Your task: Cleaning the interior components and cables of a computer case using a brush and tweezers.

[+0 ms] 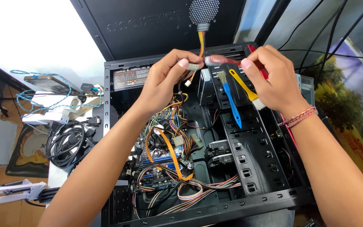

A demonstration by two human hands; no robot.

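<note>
From the head camera, both hands were up over the open black metal computer case, lying on its side. The left hand had its fingers pinched together on a small white plastic cable connector, held just above the case's upper edge. Yellow and red wires ran up from that connector, away from the fingertips. The right hand was closed on a red-handled brush, its pale bristle head touching the connector at the left hand's fingertips.

Just below the two hands, a blue-handled brush and a yellow-handled brush rested on the black drive cage. Beneath the left forearm sat the motherboard with its tangle of coloured cables and a flat orange ribbon cable. Out beyond the left elbow, a coil of black cable lay on the table.
</note>
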